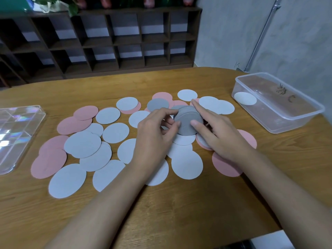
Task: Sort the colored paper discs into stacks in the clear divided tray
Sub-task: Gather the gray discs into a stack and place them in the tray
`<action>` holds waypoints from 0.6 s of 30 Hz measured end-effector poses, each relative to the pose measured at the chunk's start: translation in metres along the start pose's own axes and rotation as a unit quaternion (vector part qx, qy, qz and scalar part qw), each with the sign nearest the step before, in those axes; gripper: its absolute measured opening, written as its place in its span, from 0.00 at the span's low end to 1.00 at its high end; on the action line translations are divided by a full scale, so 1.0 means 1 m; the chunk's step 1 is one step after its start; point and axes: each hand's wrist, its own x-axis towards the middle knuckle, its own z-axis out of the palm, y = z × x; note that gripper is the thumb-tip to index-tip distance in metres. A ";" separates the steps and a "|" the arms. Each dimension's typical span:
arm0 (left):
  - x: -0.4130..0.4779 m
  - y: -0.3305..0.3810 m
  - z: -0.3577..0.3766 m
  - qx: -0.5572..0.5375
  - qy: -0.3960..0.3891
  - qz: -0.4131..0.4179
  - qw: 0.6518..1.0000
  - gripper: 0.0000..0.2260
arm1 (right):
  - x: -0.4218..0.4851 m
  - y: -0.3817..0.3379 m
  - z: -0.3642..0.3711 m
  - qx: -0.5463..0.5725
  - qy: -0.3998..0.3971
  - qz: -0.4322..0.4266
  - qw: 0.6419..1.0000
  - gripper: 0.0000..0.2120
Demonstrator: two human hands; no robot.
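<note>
With left hand (158,133) and right hand (221,133), pinched grey disc stack (187,123) by its rim, mid table (161,203), among loose discs (82,144). Spotted clear divided tray (19,133) at left edge. Judged stack likely to fan out if grip slackened in transit.

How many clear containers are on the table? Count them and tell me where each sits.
2. The divided tray lies at the far left; the plastic tub stands at the far right, one white disc inside. None seems hidden.

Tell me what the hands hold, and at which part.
A stack of grey round paper discs: the left hand pinches the left edge, the right hand grips the right edge.
</note>
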 end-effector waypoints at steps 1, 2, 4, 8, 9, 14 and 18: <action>0.000 0.000 0.001 0.000 0.000 -0.004 1.000 0.11 | 0.001 -0.001 0.000 -0.015 -0.001 -0.001 1.000 0.27; 0.001 0.000 0.001 0.000 0.000 -0.009 1.000 0.11 | 0.001 0.000 0.001 -0.023 0.001 -0.005 1.000 0.27; 0.002 -0.001 0.001 -0.003 -0.002 -0.017 1.000 0.11 | 0.001 0.000 0.000 -0.018 0.016 -0.020 0.999 0.25; 0.003 -0.006 -0.001 0.048 -0.026 -0.013 0.998 0.13 | 0.002 0.006 -0.004 0.006 0.045 -0.008 0.999 0.20; 0.004 -0.007 -0.001 0.072 -0.040 -0.007 0.997 0.14 | 0.003 0.009 -0.006 0.004 0.059 0.004 0.998 0.19; 0.007 -0.012 -0.003 0.174 -0.217 0.016 0.960 0.27 | 0.007 0.023 -0.016 0.009 0.142 0.050 0.989 0.17; 0.008 -0.013 -0.002 0.232 -0.292 0.008 0.928 0.31 | 0.008 0.027 -0.015 0.006 0.154 0.064 0.986 0.17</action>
